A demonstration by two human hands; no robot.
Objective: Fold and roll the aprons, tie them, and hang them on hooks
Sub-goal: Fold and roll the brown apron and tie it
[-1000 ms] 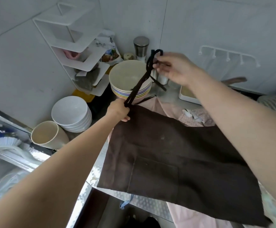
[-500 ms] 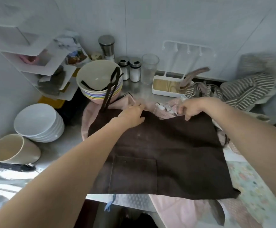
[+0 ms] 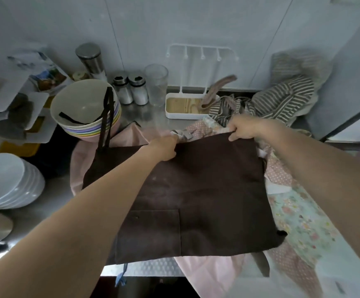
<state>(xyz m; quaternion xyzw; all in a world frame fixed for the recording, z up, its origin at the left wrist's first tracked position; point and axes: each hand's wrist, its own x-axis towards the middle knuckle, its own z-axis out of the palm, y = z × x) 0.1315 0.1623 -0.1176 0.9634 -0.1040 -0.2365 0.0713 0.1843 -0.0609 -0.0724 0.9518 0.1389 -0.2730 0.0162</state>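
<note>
While my left hand (image 3: 164,147) and right hand (image 3: 242,129) pinch the brown apron (image 3: 196,190) along its far edge, I'd pull it taut. Then fold squarely.

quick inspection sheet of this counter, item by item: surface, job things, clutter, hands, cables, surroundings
surface: metal counter, mostly covered by cloth and dishes
job's things: brown apron spread flat over a pink apron; its strap trails into the stacked bowls; striped apron heaped at the back right; white hook rack bare
clutter: white plates, two shakers, clear glass, white tray
hands: left hand and right hand both grip the brown apron's far edge
cables: nothing seen
surroundings: white wall panels, corner shelf at the left
</note>
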